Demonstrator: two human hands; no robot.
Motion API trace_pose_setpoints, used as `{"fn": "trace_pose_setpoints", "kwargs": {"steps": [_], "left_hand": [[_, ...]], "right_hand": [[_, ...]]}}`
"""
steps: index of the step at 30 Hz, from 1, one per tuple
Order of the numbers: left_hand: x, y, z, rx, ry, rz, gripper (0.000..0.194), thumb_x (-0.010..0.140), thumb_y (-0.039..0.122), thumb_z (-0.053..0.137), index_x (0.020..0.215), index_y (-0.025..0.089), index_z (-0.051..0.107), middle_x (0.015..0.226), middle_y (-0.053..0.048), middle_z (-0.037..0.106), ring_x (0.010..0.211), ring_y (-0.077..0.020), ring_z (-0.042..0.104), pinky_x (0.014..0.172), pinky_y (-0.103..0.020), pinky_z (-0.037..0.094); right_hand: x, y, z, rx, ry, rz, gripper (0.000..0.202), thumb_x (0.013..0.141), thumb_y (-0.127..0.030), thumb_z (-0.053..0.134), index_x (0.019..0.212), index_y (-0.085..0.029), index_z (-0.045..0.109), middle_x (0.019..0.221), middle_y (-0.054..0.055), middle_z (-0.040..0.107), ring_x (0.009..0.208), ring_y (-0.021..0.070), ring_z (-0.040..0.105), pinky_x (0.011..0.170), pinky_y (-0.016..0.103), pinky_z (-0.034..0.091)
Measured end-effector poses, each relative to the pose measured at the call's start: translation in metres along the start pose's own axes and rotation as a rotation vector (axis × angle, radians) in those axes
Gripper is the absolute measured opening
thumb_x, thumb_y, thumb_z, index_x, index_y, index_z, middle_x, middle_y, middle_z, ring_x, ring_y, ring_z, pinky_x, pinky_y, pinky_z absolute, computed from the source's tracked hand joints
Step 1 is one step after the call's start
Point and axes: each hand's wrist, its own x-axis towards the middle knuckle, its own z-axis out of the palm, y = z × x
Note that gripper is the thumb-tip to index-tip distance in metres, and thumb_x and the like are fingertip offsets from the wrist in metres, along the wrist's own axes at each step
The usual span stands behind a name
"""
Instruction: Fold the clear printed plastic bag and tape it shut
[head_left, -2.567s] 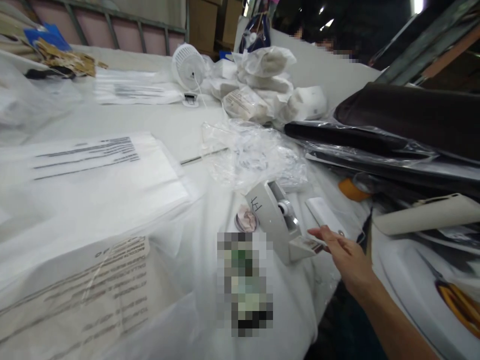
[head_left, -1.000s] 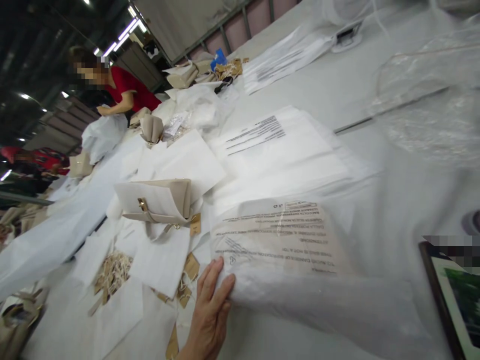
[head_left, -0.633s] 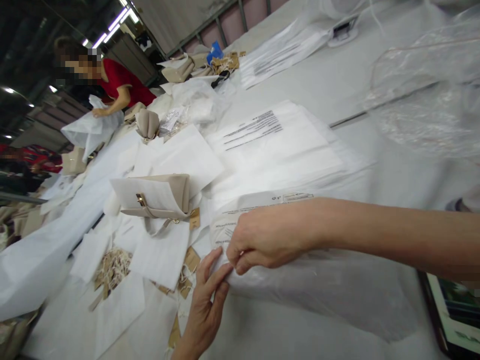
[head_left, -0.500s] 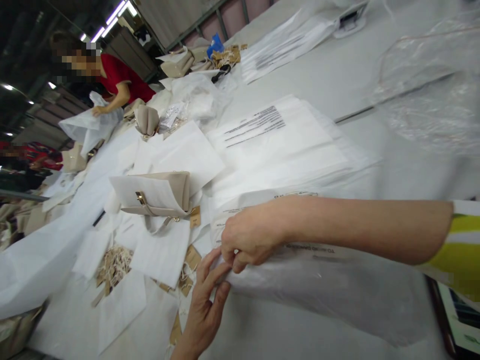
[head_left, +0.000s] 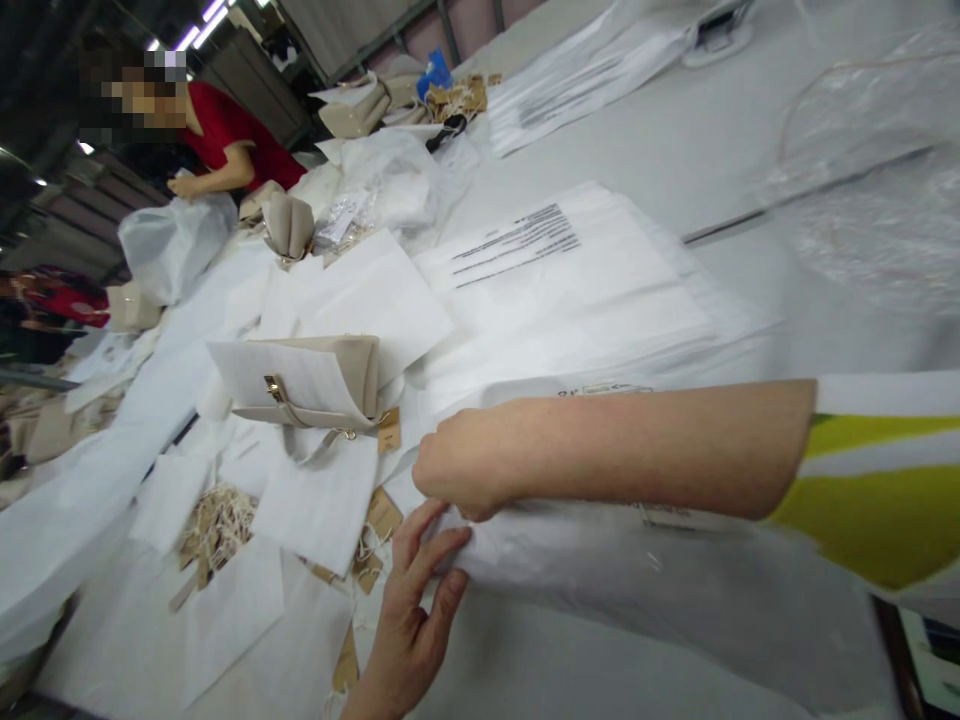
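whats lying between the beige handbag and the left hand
In the head view, a white tissue sheet and brown paper tags lie between the beige handbag and the left hand.

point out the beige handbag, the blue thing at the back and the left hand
beige handbag (head_left: 352,375), head view, folded side panel
blue thing (head_left: 436,74), head view, its middle
left hand (head_left: 412,625), head view, back of hand
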Motion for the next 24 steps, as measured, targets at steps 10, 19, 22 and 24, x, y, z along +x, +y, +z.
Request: {"fn": "trace_pose_setpoints", "kwargs": {"steps": [10, 19, 22, 24], "left_hand": [[-0.003, -0.002, 0.004, 0.004, -0.003, -0.006, 0.037, 0.098, 0.021, 0.048, 0.132, 0.035, 0.049, 0.146, 0.001, 0.038, 0.139, -0.0127, 0.029, 0.117, -0.028, 0.023], [-0.001, -0.008, 0.008, -0.071, 0.03, 0.055, 0.039, 0.098, 0.019, 0.046, 0.134, 0.036, 0.048, 0.151, -0.004, 0.035, 0.14, -0.0213, 0.033, 0.114, -0.045, 0.029], [-0.002, -0.007, 0.011, -0.079, 0.068, 0.091, 0.035, 0.096, 0.015, 0.048, 0.128, 0.031, 0.049, 0.149, -0.005, 0.038, 0.14, -0.0199, 0.033, 0.114, -0.041, 0.029], [-0.002, -0.007, 0.014, -0.071, 0.109, 0.135, 0.037, 0.094, 0.009, 0.049, 0.125, 0.028, 0.046, 0.149, -0.006, 0.039, 0.14, -0.0204, 0.033, 0.114, -0.042, 0.03]], "right_hand": [[-0.054, -0.002, -0.009, 0.866, -0.248, 0.14, 0.036, 0.098, -0.022, 0.041, 0.131, -0.02, 0.057, 0.072, -0.002, 0.064, 0.048, 0.0055, 0.059, 0.055, 0.018, 0.043], [-0.07, -0.031, 0.041, 1.417, -0.144, 0.496, 0.045, 0.1, -0.013, 0.026, 0.142, -0.022, 0.038, 0.056, -0.004, 0.059, 0.038, 0.0052, 0.05, 0.039, 0.011, 0.033], [-0.065, -0.029, 0.054, 1.369, -0.085, 0.589, 0.052, 0.099, -0.014, 0.027, 0.151, -0.021, 0.024, 0.057, -0.002, 0.061, 0.038, 0.0064, 0.051, 0.039, 0.01, 0.034], [-0.063, -0.03, 0.059, 1.334, -0.079, 0.605, 0.055, 0.098, -0.015, 0.028, 0.153, -0.022, 0.02, 0.058, -0.003, 0.061, 0.037, 0.0068, 0.052, 0.038, 0.011, 0.034]]}}
